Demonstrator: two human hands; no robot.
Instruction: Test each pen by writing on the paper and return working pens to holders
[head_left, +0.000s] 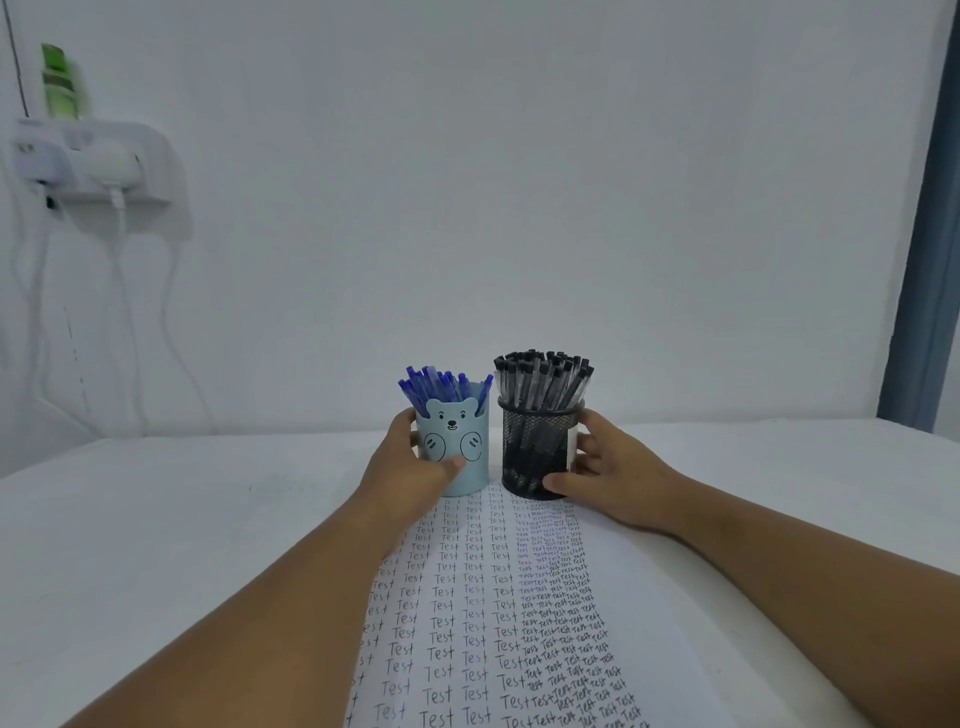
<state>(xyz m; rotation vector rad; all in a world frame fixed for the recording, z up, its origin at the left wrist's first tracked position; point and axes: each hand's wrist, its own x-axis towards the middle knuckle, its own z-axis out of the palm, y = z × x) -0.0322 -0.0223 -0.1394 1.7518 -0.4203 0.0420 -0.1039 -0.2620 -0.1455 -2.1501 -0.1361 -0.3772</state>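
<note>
A: Report the position of the holders.

B: Two holders stand upright, side by side and just apart, at the far end of the paper (519, 597) on the white desk (156, 545). The left one is a light blue bear-face pen holder (460, 441); the right one is a black wire-mesh pen holder (537, 449).

A: Contents?

B: The bear-face holder carries blue pens (441, 387), caps up, fanned outward. The mesh holder is packed with black-capped pens (543, 379) with clear barrels, also caps up.

A: State of the left hand.

B: The left hand (410, 467) wraps the left side of the bear-face holder. The thumb lies across its front, low down; the fingers curl round the far side. It is clamped on that holder.

A: State of the right hand.

B: The right hand (605, 467) grips the right side of the mesh holder. The thumb touches the base at the front; the fingers curl behind the wall. It is clamped on that holder.

A: Condition of the paper?

B: It lies flat between the two forearms, running toward the camera. Columns of the handwritten word "Test" cover it: wider-spaced blue entries at left and centre, dense black entries at right.

A: Surroundings?

B: A white wall-mounted shelf (98, 161) at upper left holds a green bottle (61, 83); white cables (122, 270) hang below it. A blue curtain (930, 260) hangs at the right edge.
</note>
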